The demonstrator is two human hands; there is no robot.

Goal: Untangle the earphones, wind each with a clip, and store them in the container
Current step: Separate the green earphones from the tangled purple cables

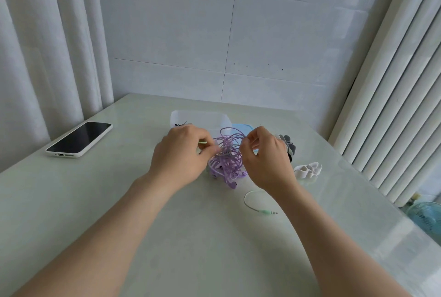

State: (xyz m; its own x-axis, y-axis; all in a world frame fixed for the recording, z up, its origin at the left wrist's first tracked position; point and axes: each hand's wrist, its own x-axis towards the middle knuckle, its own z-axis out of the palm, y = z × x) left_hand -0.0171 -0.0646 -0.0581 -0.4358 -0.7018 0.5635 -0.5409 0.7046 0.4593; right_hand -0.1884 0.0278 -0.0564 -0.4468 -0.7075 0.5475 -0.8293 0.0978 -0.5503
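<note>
Pale tabletop point(95, 189) beside white curtains point(47, 57) carried a purple earphone tangle point(228, 161) at its middle, just before the clear container point(181, 115). Both the left hand point(181, 155) and the right hand point(267, 160) pinched strands of it; a mint plug point(268, 212) lay near.

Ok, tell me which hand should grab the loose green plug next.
Right, probably. The green plug lies beside the right wrist, near the right hand; the left hand pinches the purple tangle farther away.

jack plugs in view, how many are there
1 plainly seen: a mint-green jack plug lies on the table near the right hand, apart from the purple tangle. More may be hidden in that tangle, which the left hand also pinches.
</note>
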